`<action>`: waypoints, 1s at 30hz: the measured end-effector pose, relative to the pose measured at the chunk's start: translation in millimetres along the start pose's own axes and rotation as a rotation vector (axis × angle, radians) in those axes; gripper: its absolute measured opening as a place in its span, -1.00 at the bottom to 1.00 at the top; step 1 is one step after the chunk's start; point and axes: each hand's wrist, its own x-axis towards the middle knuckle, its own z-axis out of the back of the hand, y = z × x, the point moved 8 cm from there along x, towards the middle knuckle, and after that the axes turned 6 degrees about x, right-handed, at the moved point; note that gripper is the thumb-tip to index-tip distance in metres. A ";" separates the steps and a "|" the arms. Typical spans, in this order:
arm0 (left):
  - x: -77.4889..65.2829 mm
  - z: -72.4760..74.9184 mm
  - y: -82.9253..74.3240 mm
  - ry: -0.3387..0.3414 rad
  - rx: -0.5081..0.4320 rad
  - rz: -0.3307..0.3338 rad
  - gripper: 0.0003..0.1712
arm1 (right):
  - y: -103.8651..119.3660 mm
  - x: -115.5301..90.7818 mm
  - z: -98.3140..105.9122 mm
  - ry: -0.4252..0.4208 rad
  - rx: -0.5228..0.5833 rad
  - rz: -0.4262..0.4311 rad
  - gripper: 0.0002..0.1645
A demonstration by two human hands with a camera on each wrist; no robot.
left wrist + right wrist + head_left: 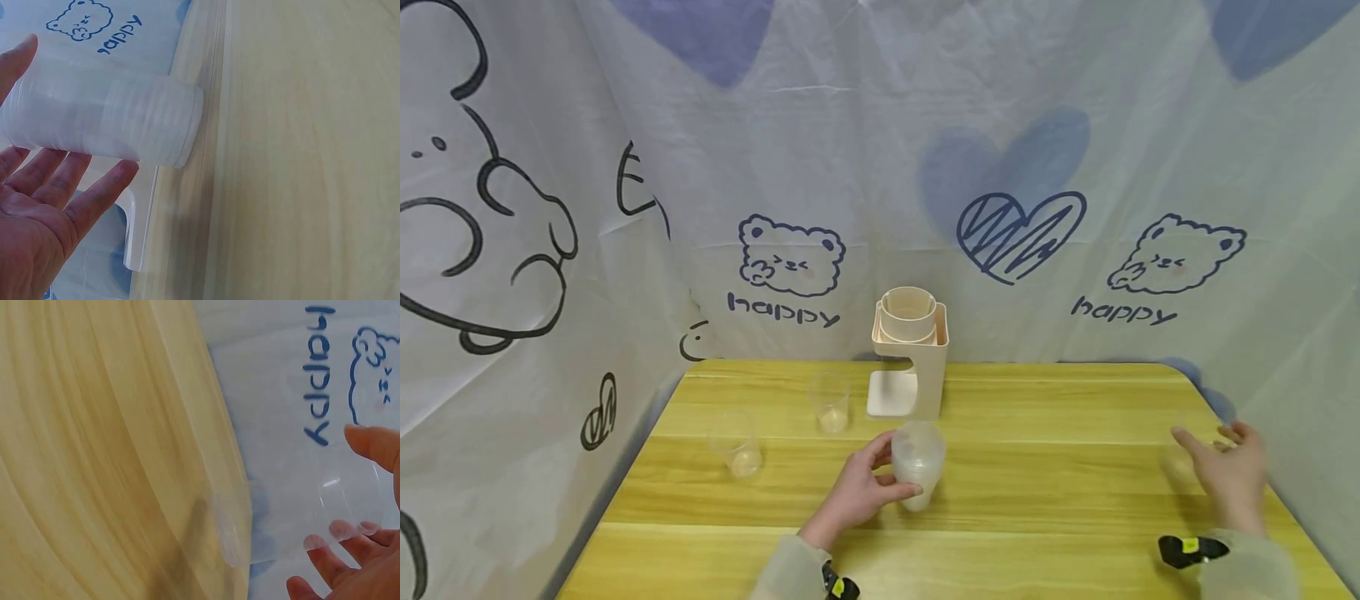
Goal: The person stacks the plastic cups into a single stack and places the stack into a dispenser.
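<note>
Wearing pale sleeves (790,571) and a black band (1193,551) at each wrist, a person has both hands over a wooden bench (1045,450). The left hand (856,492) grips a stack of clear cups (919,467) from its 8 o'clock side, thumb on the near side and fingers behind it. The stack is upright near the middle of the bench; I cannot tell whether its base touches the wood.

Taking that stack as the clock's centre, the right hand (1228,475) lies well away at 3 o'clock, by the bench's right edge. Its thumb and fingers are spread about a single cup (294,512) (so clear that it nearly vanishes), and I cannot tell whether the fingertips press on it.

At 9 o'clock stands another clear cup (743,454), upright and well apart from the stack. A little farther back, at 10 o'clock, is one more cup (832,410), also upright.

Just beyond the stack, at 12 o'clock, is a beige stand (931,375) with a short round tube (907,329) in its top. Behind everything hangs a pale sheet (880,167) printed with blue hearts (1022,237) and bears (792,258).
</note>
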 end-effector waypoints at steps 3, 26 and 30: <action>0.5 -0.1 -0.3 -0.002 -0.002 -0.007 -0.20 | 8.6 -5.2 -12.2 0.058 -0.021 0.038 0.25; -0.8 -0.9 1.4 -0.019 0.039 -0.008 -0.19 | 83.5 -74.8 -90.8 0.442 -0.020 0.277 0.18; -0.9 -0.7 -0.3 -0.014 0.028 -0.003 -0.19 | 97.3 -86.9 -98.2 0.466 0.005 0.328 0.07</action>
